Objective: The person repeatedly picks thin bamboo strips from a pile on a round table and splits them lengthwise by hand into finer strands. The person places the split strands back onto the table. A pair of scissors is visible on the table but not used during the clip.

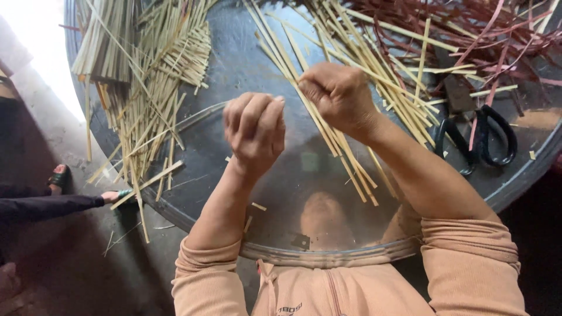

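Free room: the near middle of the round table (234, 64), a bare dark patch around and under both hands, open toward the near rim; only stray chips lie there.

Obstacles, left: loose pale strips (149, 105) heaped from far to near, several overhanging the rim; a tied bundle (102, 41) at far left.

Obstacles, centre to right: a fan of long pale strips (351, 70) slanting from far to near, passing under the right hand (336, 96).

Far right: tangled reddish strips (468, 29) (dense, no gap).

Right, near rim: black scissors (486, 140), with a narrow bare strip just near them.

Left hand (254, 131) stands over bare surface.
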